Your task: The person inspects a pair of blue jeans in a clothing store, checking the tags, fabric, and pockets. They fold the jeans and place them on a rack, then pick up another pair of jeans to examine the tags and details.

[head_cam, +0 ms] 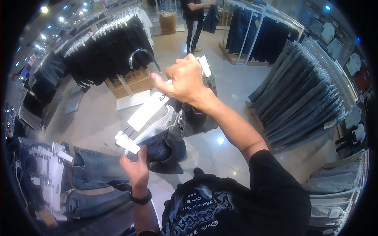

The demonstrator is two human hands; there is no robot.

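Note:
A white trouser hanger (147,113) with a chrome hook (141,51) hangs from my right hand (187,79), which is closed around its middle. Dark grey denim jeans (165,144) hang below it, their inside waistband facing up. One white clip (127,141) grips the waistband at the near left end, and a second white clip (204,65) shows beyond my right hand. My left hand (136,169), with a dark band on the wrist, holds the jeans' corner beside the near clip, thumb on top. Its other fingers are partly hidden.
Blue jeans on white hangers (53,183) lie stacked at lower left. A rack of black garments (109,56) stands ahead left, over a cardboard box (130,84). Grey trousers (298,88) hang at right. A person (195,23) stands ahead on the tiled floor, holding dark jeans.

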